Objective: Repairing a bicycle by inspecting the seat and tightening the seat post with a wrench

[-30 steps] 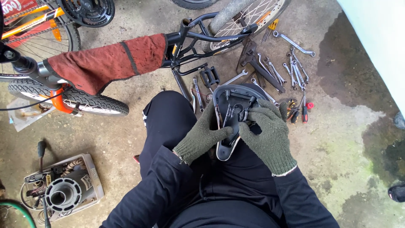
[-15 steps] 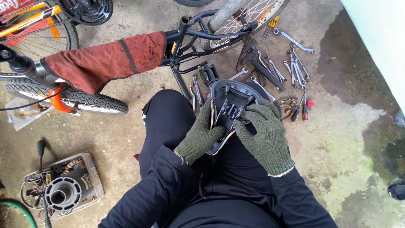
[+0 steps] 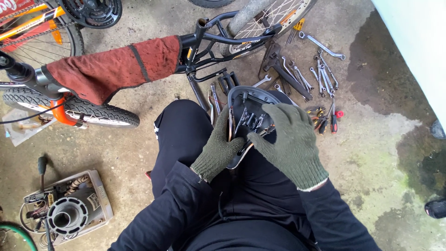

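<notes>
I wear dark green knit gloves and black clothes, crouched over the ground. My left hand (image 3: 217, 149) grips the narrow end of an upturned black bicycle saddle (image 3: 253, 98) from the left side. Over the saddle's underside lies my right hand (image 3: 289, 139), with its fingers on the metal rails and clamp (image 3: 248, 122) there. The saddle rests above my knees, its wide end pointing away from me.
A black bicycle frame (image 3: 211, 39) with a red cloth (image 3: 111, 69) draped on it lies ahead. Several wrenches (image 3: 320, 76) and screwdrivers (image 3: 327, 120) are spread on the concrete at upper right. A tray of parts (image 3: 65, 211) sits at lower left. A tyre (image 3: 69, 109) is at left.
The saddle has tilted and shifted slightly toward me. My right hand has moved from the saddle's right edge onto the rails underneath.
</notes>
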